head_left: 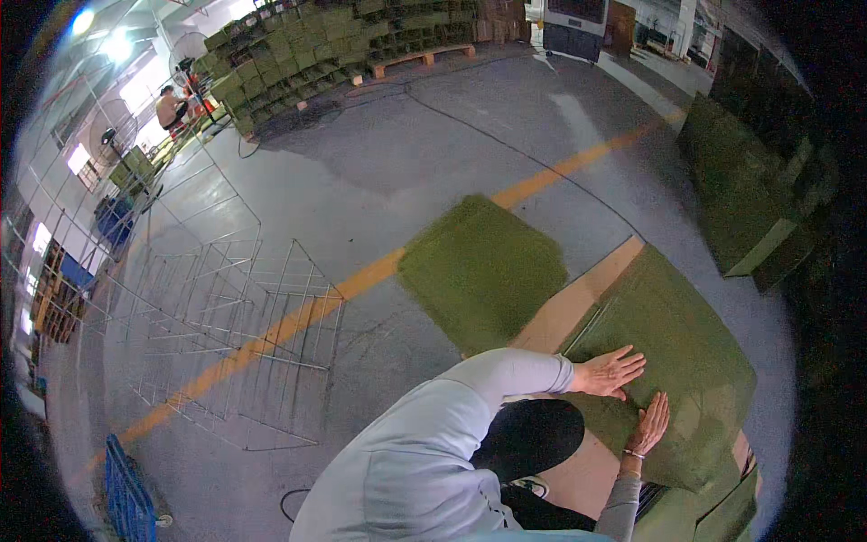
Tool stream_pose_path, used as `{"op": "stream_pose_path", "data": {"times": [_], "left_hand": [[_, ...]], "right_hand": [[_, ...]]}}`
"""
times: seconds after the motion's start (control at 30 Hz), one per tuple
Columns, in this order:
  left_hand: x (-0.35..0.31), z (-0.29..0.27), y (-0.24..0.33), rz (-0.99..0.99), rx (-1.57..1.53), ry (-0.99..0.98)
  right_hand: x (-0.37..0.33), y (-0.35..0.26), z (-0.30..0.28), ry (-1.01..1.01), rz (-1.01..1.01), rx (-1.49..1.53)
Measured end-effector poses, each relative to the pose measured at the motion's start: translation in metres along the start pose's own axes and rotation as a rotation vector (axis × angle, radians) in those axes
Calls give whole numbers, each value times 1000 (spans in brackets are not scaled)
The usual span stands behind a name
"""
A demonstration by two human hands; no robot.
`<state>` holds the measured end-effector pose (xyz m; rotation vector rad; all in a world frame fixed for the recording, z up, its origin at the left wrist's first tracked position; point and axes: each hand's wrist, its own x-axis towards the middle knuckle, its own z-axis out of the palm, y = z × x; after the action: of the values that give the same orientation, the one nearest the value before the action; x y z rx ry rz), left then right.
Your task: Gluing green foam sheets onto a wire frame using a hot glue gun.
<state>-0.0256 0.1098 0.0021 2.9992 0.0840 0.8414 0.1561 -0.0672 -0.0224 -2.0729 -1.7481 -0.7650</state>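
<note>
Lower right: apparently smoothing green sheet | left hand, right hand: spread open, palms down | next: likely even outward pressure

Single head cam, wide fisheye, looking down and forward from above: bare left hand and bare right hand close, lower right; smooth grey floor beyond.

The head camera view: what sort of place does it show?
Probably a factory workshop or warehouse: a large stack of green items, a wooden pallet at its foot and a yellow line across the grey floor suggest it.
</note>
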Motion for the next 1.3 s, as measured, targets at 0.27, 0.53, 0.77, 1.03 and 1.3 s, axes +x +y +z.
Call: {"op": "stream_pose_path", "data": {"times": [0.27,0.53,0.77,1.03,1.3], "left_hand": [[22,19,12,15,11,0],[18,25,13,23,160,27],[15,25,14,20,149,39],[21,-15,16,-146,-365,-62],[20,-5,10,-9,133,-23]], "right_hand": [[-5,1,7,-43,93,-45],[0,-11,5,-18,161,-99],[5,-2,2,-108,12,-3],[36,-31,5,-271,160,-34],[27,-66,9,115,372,147]]}}
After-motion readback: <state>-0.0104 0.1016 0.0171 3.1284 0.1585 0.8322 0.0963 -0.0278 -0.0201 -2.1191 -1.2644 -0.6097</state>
